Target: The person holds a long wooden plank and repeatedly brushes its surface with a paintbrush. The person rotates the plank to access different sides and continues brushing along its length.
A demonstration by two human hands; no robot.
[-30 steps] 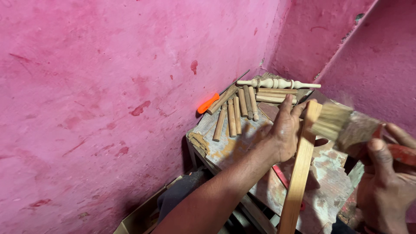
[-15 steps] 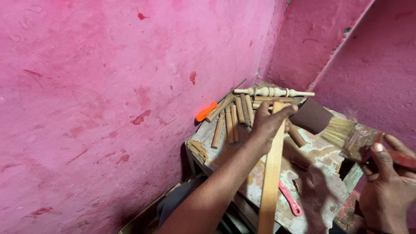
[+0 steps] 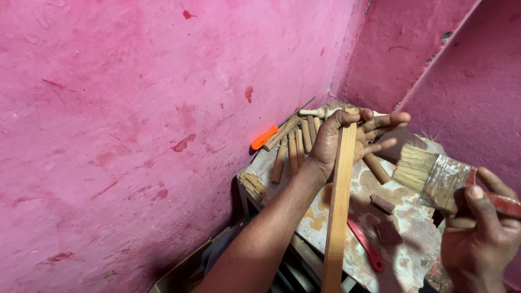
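Note:
My left hand (image 3: 347, 138) reaches out over a small paint-stained table (image 3: 404, 247) and holds the top end of a long flat wooden slat (image 3: 339, 211), which stands nearly upright; the fingers are spread past it. My right hand (image 3: 480, 239) grips the red handle of a wide flat paintbrush (image 3: 429, 171), its pale bristles pointing left toward the slat and apart from it.
Several short wooden dowels (image 3: 296, 144) lie in a row at the table's far left, beside an orange-handled tool (image 3: 264, 137) and a turned wooden spindle (image 3: 317, 112). A red-handled tool (image 3: 366, 244) and small brown blocks (image 3: 382, 204) lie on the table. Pink walls enclose the corner.
My left hand has carried the slat leftward and farther from the brush. The brush has drawn back to the right, and its bristles have left the slat.

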